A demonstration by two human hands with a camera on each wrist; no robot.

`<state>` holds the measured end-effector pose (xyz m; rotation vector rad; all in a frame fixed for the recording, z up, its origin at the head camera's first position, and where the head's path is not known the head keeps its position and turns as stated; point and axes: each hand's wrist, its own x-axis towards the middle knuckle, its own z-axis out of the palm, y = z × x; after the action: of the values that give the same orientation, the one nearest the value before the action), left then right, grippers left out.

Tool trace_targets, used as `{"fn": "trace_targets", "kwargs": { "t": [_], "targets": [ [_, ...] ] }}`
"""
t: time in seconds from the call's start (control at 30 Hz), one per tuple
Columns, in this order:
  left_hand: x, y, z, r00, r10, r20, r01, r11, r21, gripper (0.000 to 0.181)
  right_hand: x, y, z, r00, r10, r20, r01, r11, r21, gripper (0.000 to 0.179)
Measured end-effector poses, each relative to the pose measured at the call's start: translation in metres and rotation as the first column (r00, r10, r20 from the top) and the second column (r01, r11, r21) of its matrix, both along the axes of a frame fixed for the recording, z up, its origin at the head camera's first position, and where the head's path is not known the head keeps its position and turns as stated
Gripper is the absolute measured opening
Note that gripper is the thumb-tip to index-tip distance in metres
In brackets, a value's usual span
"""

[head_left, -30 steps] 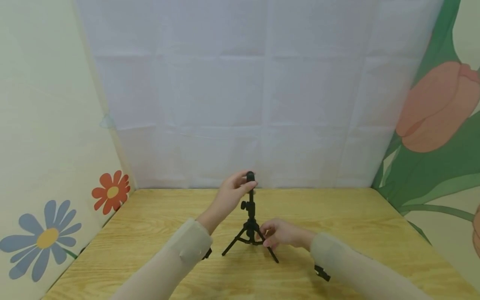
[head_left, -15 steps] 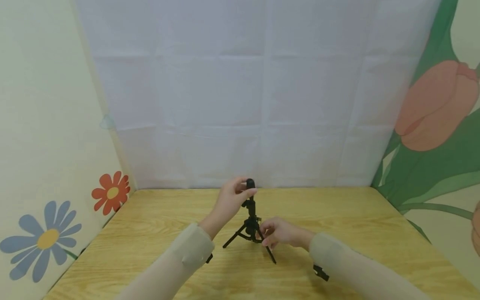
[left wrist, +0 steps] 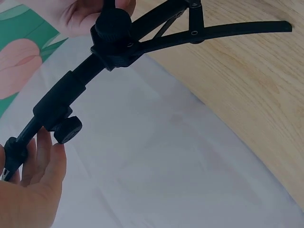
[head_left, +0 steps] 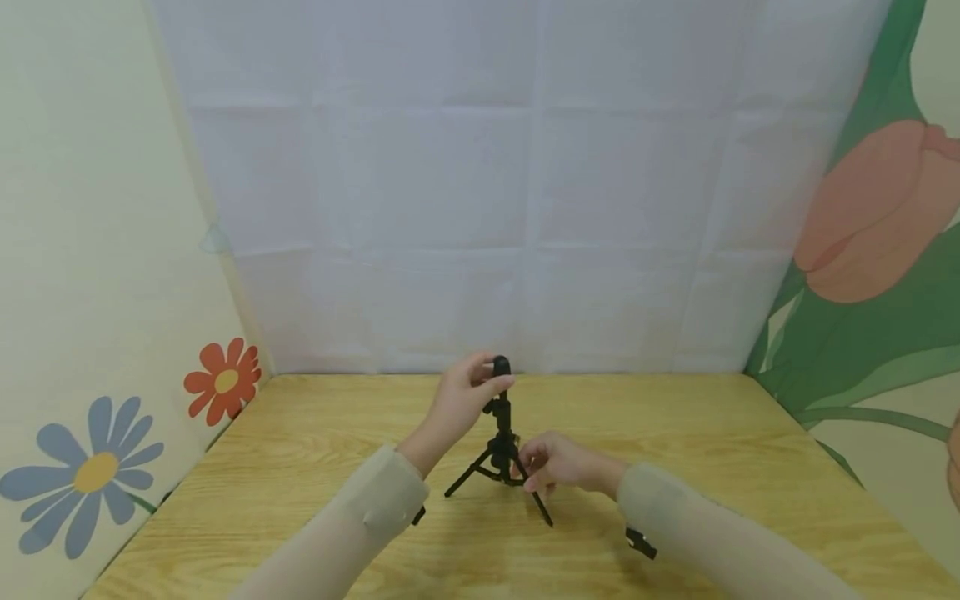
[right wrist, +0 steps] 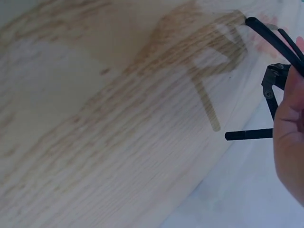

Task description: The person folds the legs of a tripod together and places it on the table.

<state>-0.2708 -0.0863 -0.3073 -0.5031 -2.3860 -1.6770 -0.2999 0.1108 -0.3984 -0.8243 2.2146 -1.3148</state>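
Note:
A small black tripod (head_left: pixel 503 412) stands in the middle of the wooden table with its legs spread. My left hand (head_left: pixel 459 392) grips the head at its top, thumb on the near side and fingers behind. Lower down, my right hand (head_left: pixel 566 462) pinches the tripod's right leg near the brace. In the left wrist view a ribbed side knob (left wrist: pixel 69 129) juts from the collar, just beyond the left fingertips, and a larger knob (left wrist: pixel 113 23) sits at the leg hub. The right wrist view shows leg ends (right wrist: pixel 249 134) beside the right hand (right wrist: pixel 290 137), whose fingertips are mostly out of frame.
The light wooden table (head_left: pixel 315 517) reaches back to a white cloth backdrop (head_left: pixel 420 208). Flower-printed panels (head_left: pixel 97 275) border it at both sides. Each sleeve cuff has a black strap-like piece (head_left: pixel 641 543) beneath it.
My left hand has moved down with the tripod's head, and the column above the collar shows shorter. The tripod has turned slightly. My right hand stays at the leg.

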Motion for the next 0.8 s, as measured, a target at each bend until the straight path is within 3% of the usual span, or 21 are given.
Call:
{"fn": "trace_targets", "kwargs": {
  "t": [0.47, 0.8],
  "targets": [
    [-0.0024, -0.0016, 0.0010, 1.000, 0.015, -0.005, -0.015, 0.999, -0.035, 0.040, -0.0027, -0.0050, -0.0034, 0.996, -0.026, -0.085, 0.025, 1.000, -0.009, 0.015],
    [-0.0031, -0.0021, -0.0053, 0.999, -0.020, -0.040, 0.020, 1.000, -0.003, 0.024, -0.0025, -0.0055, -0.0044, 0.994, -0.022, -0.107, 0.018, 0.999, -0.038, 0.018]
  ]
}}
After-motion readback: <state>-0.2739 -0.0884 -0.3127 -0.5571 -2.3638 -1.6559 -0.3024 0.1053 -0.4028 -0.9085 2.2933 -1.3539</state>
